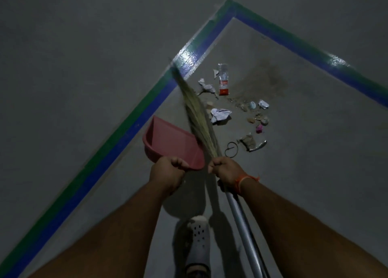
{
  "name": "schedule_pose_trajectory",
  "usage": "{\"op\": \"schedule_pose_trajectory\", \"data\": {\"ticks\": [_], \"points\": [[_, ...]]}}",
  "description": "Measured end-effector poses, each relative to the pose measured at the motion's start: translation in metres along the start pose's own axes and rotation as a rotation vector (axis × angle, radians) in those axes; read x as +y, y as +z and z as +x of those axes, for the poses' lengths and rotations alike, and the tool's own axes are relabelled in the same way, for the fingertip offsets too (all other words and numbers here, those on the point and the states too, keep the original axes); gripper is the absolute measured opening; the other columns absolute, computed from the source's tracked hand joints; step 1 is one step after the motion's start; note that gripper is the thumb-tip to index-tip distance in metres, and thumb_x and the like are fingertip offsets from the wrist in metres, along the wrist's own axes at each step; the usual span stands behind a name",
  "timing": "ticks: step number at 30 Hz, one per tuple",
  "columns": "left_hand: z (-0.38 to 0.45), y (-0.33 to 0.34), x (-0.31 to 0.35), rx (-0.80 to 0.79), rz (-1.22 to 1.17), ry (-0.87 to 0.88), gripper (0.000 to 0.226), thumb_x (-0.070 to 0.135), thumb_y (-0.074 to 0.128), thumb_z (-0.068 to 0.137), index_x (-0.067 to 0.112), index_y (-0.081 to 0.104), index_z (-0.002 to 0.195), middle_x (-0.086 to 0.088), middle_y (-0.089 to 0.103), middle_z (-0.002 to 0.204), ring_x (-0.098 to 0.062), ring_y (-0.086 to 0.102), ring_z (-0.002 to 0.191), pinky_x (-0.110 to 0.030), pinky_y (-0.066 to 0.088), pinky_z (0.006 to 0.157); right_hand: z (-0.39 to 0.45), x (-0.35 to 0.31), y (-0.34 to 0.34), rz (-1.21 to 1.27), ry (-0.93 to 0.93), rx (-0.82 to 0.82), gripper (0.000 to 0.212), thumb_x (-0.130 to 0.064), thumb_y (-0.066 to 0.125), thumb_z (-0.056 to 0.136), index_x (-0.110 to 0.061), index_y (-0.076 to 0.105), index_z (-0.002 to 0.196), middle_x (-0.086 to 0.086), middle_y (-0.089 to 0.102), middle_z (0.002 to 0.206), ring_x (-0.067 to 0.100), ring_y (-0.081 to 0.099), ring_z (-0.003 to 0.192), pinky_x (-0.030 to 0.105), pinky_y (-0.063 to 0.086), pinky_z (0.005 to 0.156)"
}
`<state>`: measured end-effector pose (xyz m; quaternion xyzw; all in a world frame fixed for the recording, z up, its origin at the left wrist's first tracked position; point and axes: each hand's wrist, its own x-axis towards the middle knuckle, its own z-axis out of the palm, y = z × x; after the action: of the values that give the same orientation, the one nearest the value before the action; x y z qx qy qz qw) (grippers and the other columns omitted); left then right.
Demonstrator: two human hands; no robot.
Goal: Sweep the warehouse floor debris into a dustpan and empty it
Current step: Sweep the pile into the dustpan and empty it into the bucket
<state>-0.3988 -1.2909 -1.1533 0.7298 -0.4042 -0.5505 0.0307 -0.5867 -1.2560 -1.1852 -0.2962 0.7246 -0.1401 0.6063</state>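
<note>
Near frame centre, left hand (168,170) curled round rear rim of pink dustpan (168,140), pan held tilted above grey floor (315,172). Right hand (225,170) fisted round broom (195,111) where bristles meet silver handle (245,227); bristles blurred, crossing over pan's right edge. Debris (235,109) scattered just ahead-right of pan: crumpled paper, red-and-white wrapper (223,82), black ring (231,149), small scraps. Blue-green floor tape (117,139) cornering round the pile. White clog (198,242) below hands.
</note>
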Motion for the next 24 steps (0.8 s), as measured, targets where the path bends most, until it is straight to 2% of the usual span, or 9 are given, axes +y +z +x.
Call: {"op": "schedule_pose_trajectory", "data": {"ticks": [6, 10, 13, 16, 20, 24], "points": [[-0.025, 0.029, 0.019, -0.128, 0.073, 0.073, 0.029, -0.013, 0.06, 0.079, 0.012, 0.072, 0.08, -0.008, 0.072, 0.078, -0.015, 0.062, 0.059, -0.023, 0.049, 0.051, -0.044, 0.04, -0.06, 0.036, 0.053, 0.046, 0.022, 0.0, 0.048, 0.084, -0.008, 0.062, 0.07, 0.004, 0.043, 0.054, 0.016, 0.038, 0.038, 0.023, 0.032, 0.042], [-0.041, 0.04, 0.034, -0.139, 0.051, 0.081, 0.025, -0.016, 0.053, 0.085, 0.001, 0.071, 0.089, -0.006, 0.064, 0.073, -0.011, 0.055, 0.049, -0.016, 0.041, 0.037, -0.084, 0.051, -0.09, 0.067, 0.005, 0.019, 0.022, 0.0, 0.046, 0.086, -0.009, 0.061, 0.074, 0.004, 0.045, 0.06, 0.02, 0.038, 0.045, 0.026, 0.031, 0.042], [-0.044, 0.045, 0.043, -0.148, 0.077, 0.096, 0.026, -0.013, 0.054, 0.086, 0.007, 0.071, 0.084, -0.007, 0.066, 0.072, -0.011, 0.057, 0.046, -0.022, 0.046, 0.042, -0.095, 0.045, -0.103, 0.124, -0.039, 0.038, 0.023, 0.001, 0.045, 0.088, -0.009, 0.06, 0.073, 0.006, 0.044, 0.06, 0.024, 0.036, 0.049, 0.029, 0.029, 0.044], [-0.041, 0.047, 0.053, -0.146, 0.097, 0.095, 0.028, -0.013, 0.056, 0.084, 0.011, 0.071, 0.082, -0.006, 0.067, 0.071, -0.016, 0.059, 0.054, -0.019, 0.042, 0.041, -0.078, 0.022, -0.11, 0.135, -0.074, 0.021, 0.021, 0.002, 0.045, 0.087, -0.008, 0.059, 0.075, 0.012, 0.042, 0.065, 0.022, 0.036, 0.046, 0.029, 0.03, 0.043], [-0.029, 0.047, 0.064, -0.115, 0.138, 0.114, 0.028, -0.014, 0.056, 0.083, 0.01, 0.071, 0.084, -0.003, 0.063, 0.064, -0.008, 0.053, 0.045, -0.017, 0.037, 0.036, -0.026, -0.023, -0.104, 0.216, -0.085, -0.032, 0.024, 0.003, 0.042, 0.088, -0.009, 0.057, 0.074, 0.014, 0.039, 0.063, 0.017, 0.037, 0.041, 0.023, 0.029, 0.043], [-0.007, 0.041, 0.069, -0.105, 0.184, 0.104, 0.025, -0.012, 0.056, 0.089, 0.008, 0.071, 0.09, -0.006, 0.065, 0.072, -0.009, 0.054, 0.045, -0.016, 0.037, 0.034, 0.033, -0.058, -0.087, 0.295, -0.073, -0.073, 0.026, 0.0, 0.038, 0.092, -0.008, 0.056, 0.075, 0.011, 0.044, 0.056, 0.018, 0.039, 0.039, 0.018, 0.037, 0.04]]}}
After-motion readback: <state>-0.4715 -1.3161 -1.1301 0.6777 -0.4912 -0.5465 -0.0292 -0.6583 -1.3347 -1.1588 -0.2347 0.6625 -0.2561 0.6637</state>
